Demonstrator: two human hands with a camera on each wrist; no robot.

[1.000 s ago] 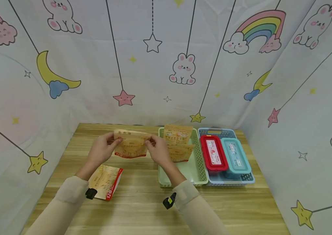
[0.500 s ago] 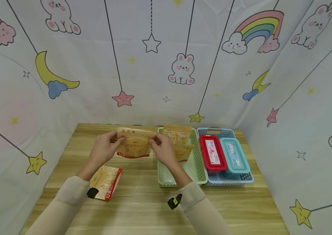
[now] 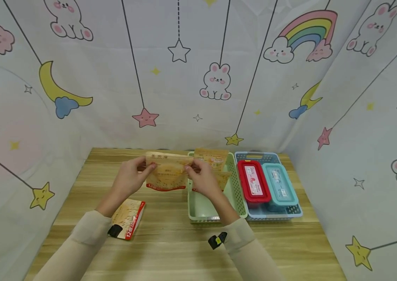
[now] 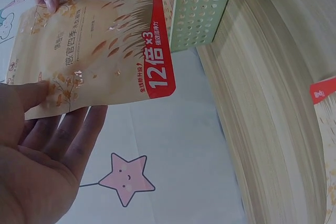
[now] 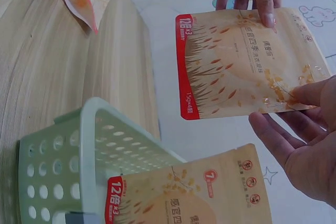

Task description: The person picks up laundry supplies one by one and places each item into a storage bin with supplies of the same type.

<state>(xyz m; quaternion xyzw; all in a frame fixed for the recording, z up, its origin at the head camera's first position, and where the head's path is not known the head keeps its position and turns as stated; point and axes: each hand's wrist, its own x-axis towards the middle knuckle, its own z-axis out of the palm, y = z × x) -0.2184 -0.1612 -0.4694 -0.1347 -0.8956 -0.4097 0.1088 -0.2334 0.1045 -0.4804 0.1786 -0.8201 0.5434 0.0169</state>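
A tan stand-up pouch (image 3: 167, 175) with a red bottom band and printed wheat stalks is held upright in front of me, near the green basket's (image 3: 198, 212) left side. My left hand (image 3: 129, 176) pinches its left edge, thumb on the printed face and fingers behind. On the opposite edge, my right hand (image 3: 204, 178) pinches it the same way, as the right wrist view shows. Two similar pouches stand in the basket; the back one (image 3: 216, 157) shows above, while my right hand partly covers the front one (image 5: 184, 192). Another pouch (image 3: 129, 216) lies on the table below my left wrist.
To the right of the green basket is a blue basket (image 3: 291, 212) holding a red-lidded box (image 3: 253, 181) and a teal-lidded box (image 3: 280, 183). Behind the wooden table (image 3: 170, 249) hangs a white curtain (image 3: 114, 128) with cartoon prints.
Both hands have moved to the right with the pouch, which now overlaps the green basket's left rim in the head view. The other pouches and the baskets stay put.
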